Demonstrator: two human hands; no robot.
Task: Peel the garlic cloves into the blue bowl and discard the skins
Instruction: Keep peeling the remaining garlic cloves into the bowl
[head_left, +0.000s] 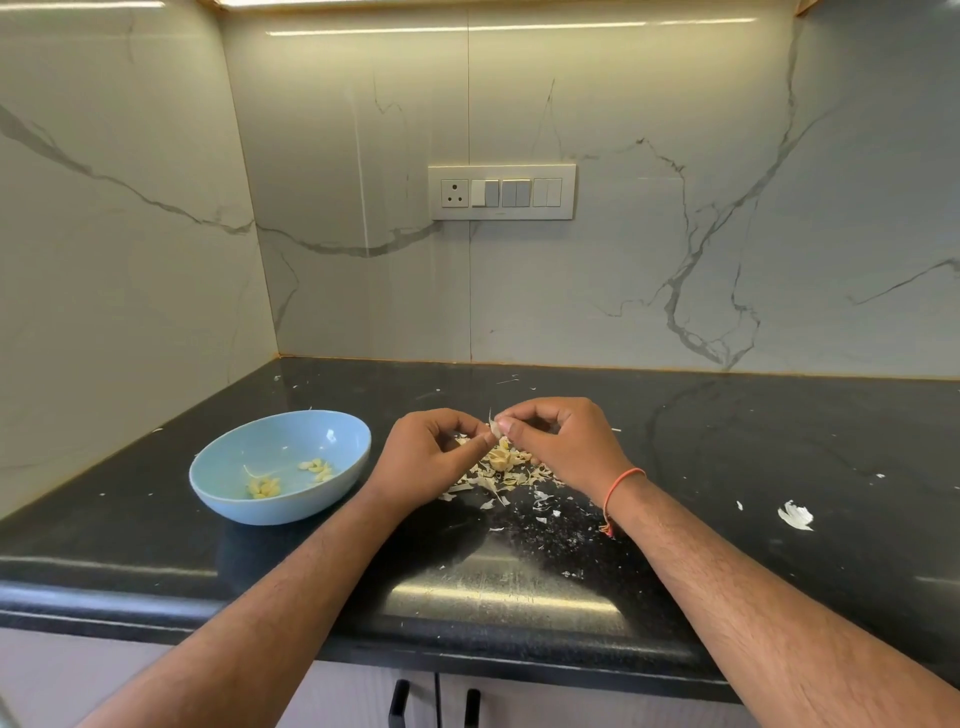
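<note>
A blue bowl (234, 467) sits on the black counter at the left, with several peeled garlic cloves (316, 469) lying inside. Right of the bowl, my left hand (431, 457) and my right hand (561, 441) meet above a heap of garlic skins (501, 467). Both pinch one small garlic clove (495, 428) between fingertips and thumbs, a strip of pale skin sticking up from it. Part of a garlic bulb lies in the heap under my hands.
The black counter (727, 441) runs to a marble wall behind and at the left. Loose skin flakes scatter across it, with a bigger white piece (795, 516) at the right. A switch panel (501, 192) is on the wall. Cabinet handles (399, 701) show below the front edge.
</note>
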